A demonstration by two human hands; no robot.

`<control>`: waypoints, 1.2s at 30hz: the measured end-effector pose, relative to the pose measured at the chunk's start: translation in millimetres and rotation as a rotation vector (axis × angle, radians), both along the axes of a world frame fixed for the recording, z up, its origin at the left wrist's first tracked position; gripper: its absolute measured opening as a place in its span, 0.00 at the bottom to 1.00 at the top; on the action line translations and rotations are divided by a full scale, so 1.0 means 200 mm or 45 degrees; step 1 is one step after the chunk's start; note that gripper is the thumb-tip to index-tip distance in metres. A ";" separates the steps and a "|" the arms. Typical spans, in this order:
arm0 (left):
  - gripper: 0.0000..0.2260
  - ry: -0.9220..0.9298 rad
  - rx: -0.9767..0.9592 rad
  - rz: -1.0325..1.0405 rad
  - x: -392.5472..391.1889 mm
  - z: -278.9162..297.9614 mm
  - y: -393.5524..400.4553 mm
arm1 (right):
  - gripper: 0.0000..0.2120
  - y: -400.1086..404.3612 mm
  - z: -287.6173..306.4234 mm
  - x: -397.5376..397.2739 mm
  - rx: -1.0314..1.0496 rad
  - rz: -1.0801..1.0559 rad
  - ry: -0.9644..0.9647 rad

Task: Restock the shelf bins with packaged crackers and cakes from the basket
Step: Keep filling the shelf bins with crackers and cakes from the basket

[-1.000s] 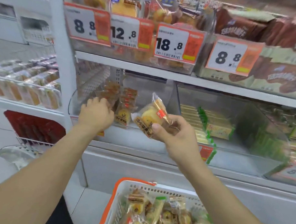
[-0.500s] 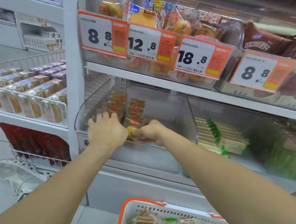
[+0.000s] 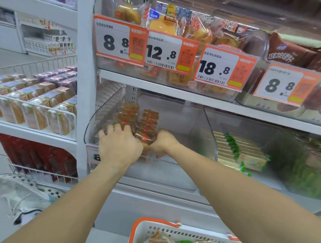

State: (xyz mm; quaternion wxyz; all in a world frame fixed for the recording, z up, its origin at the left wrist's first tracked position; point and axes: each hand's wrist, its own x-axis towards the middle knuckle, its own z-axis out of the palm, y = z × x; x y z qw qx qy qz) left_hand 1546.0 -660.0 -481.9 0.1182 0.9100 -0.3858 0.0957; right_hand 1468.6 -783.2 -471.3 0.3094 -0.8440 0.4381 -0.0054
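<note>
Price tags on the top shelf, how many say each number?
8.8 tags: 2
12.8 tags: 1
18.8 tags: 1
Total: 4

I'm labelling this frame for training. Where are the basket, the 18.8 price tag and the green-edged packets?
basket (image 3: pixel 172 229): head view, white rim.
18.8 price tag (image 3: pixel 215 68): head view, printed digits.
green-edged packets (image 3: pixel 233 149): head view, green ends.
</note>
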 end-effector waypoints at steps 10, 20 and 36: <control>0.15 -0.200 -0.499 -0.180 -0.02 -0.06 0.09 | 0.01 0.20 0.32 -0.56 -0.538 0.037 -0.522; 0.10 0.504 -0.456 -0.595 -0.72 -0.75 0.59 | 0.04 0.60 -0.44 -1.25 -0.082 0.008 -0.480; 0.13 0.704 0.071 -0.407 -1.21 -1.21 0.95 | 0.13 1.12 -1.16 -1.89 -0.156 -0.410 -0.107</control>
